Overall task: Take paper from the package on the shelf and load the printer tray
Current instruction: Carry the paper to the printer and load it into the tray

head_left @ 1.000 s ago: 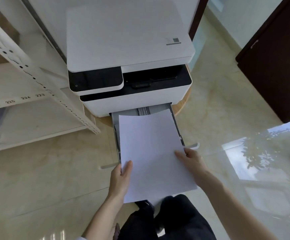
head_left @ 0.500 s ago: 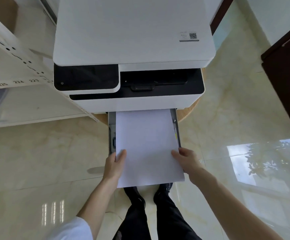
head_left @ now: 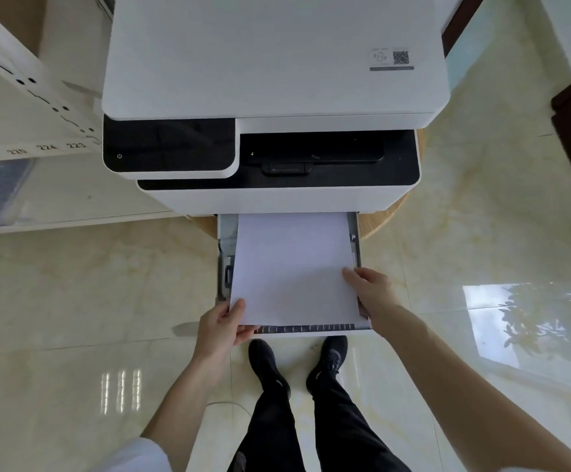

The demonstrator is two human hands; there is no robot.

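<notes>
Printer: a white printer (head_left: 274,56) with a black control panel (head_left: 168,146) at its front left and a dark output slot (head_left: 314,149) at its front right stands on a round wooden surface (head_left: 379,221), whose edge shows beneath it on the right.
Tray: the printer tray (head_left: 224,264) is pulled out from the base of the printer toward the person; its grey left wall and a narrow strip of its right wall show beside the sheets, and a ribbed dark front edge shows below them.
Paper: the white paper (head_left: 294,270) lies in the tray, far end under the printer body, near end just short of the tray's front edge; the left side sits slightly raised at the near corner.
Left hand: the left hand (head_left: 221,330) holds the near left corner of the paper, thumb on top and fingers (head_left: 245,335) curled beneath, pinching the corner.
Right hand: the right hand (head_left: 372,294) is at the right edge of the paper, thumb lying flat on the top sheet; the other fingers go down beside the stack and I cannot tell whether they grip it.
Shelf: a white metal shelf (head_left: 22,80) stands to the left of the printer, with number labels along one rail.
Floor: glossy pale floor tiles (head_left: 73,301); the person's black shoes (head_left: 268,366) stand just in front of the tray.
</notes>
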